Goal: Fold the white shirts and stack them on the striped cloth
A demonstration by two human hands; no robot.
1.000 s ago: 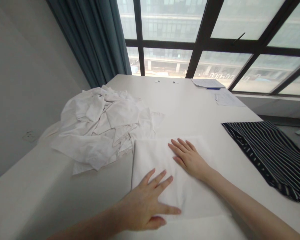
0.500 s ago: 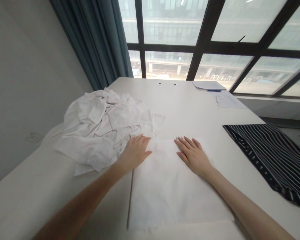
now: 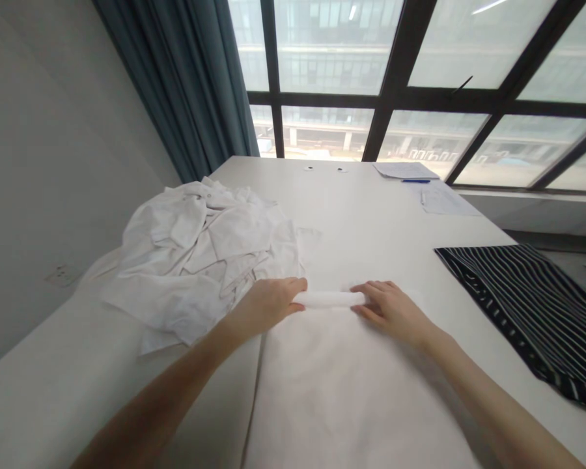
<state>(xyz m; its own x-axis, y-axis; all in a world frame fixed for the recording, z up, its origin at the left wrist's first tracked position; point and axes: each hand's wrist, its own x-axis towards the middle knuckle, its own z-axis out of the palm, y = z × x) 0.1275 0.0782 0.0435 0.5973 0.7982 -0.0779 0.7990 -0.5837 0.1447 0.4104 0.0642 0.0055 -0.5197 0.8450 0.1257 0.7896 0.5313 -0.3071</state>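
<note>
A white cloth (image 3: 351, 384), laid out flat and smooth, covers the table in front of me. Its far edge is turned over into a narrow rolled strip. My left hand (image 3: 276, 299) pinches the left end of that strip between thumb and fingers. At the other end, my right hand (image 3: 388, 306) grips it the same way, thumb below and fingers on top. Beside my left hand lies a crumpled heap of white garments (image 3: 195, 254), with buttons showing on some of them.
On the right, a black-and-white striped cloth (image 3: 527, 312) hangs over the edge of the white table (image 3: 351, 215). Papers (image 3: 405, 170) and a blue pen (image 3: 415, 181) lie at the far right. Behind the table are a dark-framed window and a blue curtain (image 3: 185, 85).
My hands, spread flat on the cloth before, have closed on its far edge. That edge is now raised into a roll between them.
</note>
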